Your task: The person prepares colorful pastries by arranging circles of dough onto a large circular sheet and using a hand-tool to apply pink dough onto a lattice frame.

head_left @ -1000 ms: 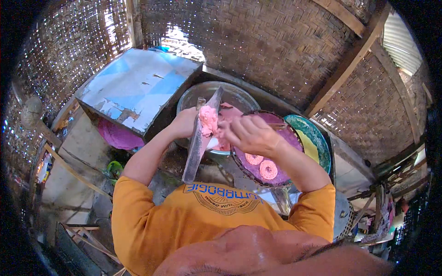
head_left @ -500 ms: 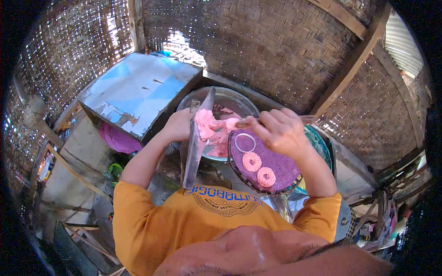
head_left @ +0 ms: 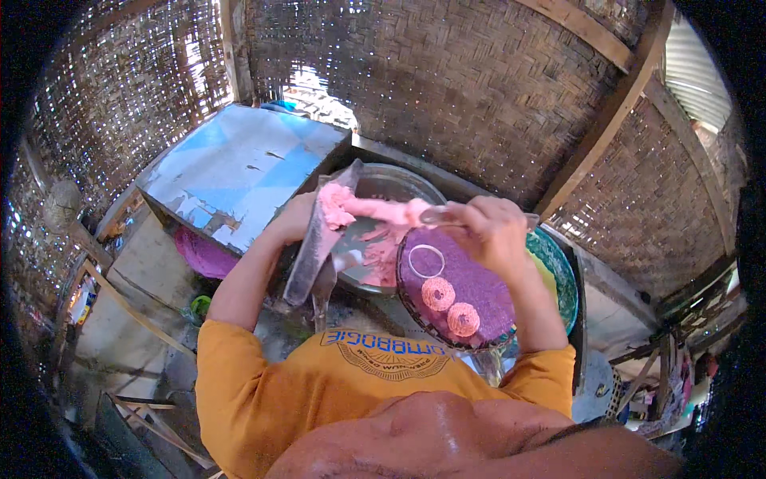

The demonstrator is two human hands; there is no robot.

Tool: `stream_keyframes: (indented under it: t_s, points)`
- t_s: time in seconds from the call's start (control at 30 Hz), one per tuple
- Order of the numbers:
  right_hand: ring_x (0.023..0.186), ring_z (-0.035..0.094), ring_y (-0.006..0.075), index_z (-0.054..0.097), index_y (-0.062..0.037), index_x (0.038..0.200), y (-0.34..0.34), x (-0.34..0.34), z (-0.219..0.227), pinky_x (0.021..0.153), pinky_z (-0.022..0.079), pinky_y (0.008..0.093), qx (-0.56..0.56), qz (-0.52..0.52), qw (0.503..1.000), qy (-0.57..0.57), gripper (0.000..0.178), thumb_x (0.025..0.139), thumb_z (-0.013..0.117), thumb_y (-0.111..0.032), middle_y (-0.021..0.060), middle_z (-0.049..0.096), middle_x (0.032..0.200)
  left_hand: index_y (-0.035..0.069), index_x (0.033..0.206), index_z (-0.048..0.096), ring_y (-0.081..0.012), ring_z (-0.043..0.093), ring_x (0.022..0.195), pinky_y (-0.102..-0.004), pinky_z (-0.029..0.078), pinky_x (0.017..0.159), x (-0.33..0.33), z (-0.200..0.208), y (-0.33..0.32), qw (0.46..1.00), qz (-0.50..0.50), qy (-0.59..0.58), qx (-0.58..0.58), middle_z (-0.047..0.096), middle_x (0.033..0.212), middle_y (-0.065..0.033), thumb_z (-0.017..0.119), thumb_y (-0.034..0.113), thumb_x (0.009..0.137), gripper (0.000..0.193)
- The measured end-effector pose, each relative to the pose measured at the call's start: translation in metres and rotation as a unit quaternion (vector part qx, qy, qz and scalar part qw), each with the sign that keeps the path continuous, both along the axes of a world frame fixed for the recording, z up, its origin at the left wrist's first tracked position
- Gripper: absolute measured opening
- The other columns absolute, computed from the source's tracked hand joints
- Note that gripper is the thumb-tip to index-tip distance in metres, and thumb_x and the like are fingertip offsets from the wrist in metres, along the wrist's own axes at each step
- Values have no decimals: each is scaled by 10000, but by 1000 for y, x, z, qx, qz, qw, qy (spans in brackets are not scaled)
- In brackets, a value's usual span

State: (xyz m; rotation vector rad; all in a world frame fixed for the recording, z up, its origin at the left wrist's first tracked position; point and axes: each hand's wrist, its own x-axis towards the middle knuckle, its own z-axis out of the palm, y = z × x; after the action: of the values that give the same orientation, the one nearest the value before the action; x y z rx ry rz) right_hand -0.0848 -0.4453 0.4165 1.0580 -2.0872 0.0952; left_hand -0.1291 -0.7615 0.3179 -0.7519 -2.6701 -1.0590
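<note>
My left hand (head_left: 294, 217) grips a narrow grey board (head_left: 305, 257), its fingers hidden behind it. The board is tilted over the left rim of a round basin (head_left: 435, 188), and soft pink dough (head_left: 333, 206) clings to its upper part. A thick strand of dough stretches right to the tip of a flat spatula (head_left: 437, 215). My right hand (head_left: 496, 227) is closed round the spatula, above a purple-topped round tray (head_left: 487, 279) with a dark woven rim. On the tray lie a thin white ring (head_left: 427, 261) and two pink coiled dough rounds (head_left: 438, 294) (head_left: 463, 319).
Pink dough also smears the basin's inside. A blue-and-white tabletop (head_left: 247, 168) with peeling covering stands at the left, purple cloth (head_left: 203, 251) below it. A green basin (head_left: 562, 263) sits behind the tray's right side. Woven walls (head_left: 431, 88) close in the far side.
The board has shifted left with my left hand. The dough between board and spatula is drawn out into a longer strand. My right hand stays over the tray, slightly lower.
</note>
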Motion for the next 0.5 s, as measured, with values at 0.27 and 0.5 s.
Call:
stream_keyframes:
  t_s: [0.27, 0.5]
  points:
    - [642, 606, 237, 620, -78, 849, -13, -19, -71, 559, 474, 315, -195, 5, 967, -163, 284, 658, 722, -263, 87, 613, 734, 38, 986, 597, -144, 579, 851, -280, 449, 752, -21, -16, -3, 965, -57, -97, 237, 624, 944, -76, 664, 202, 672, 361]
    - [724, 620, 262, 621, -66, 893, -7, -15, -50, 634, 489, 318, -161, 45, 959, -228, 325, 663, 715, -276, 113, 630, 817, 81, 988, 595, -238, 596, 864, -312, 447, 750, -2, 2, 3, 994, 32, 19, 101, 626, 907, -129, 647, 237, 658, 368]
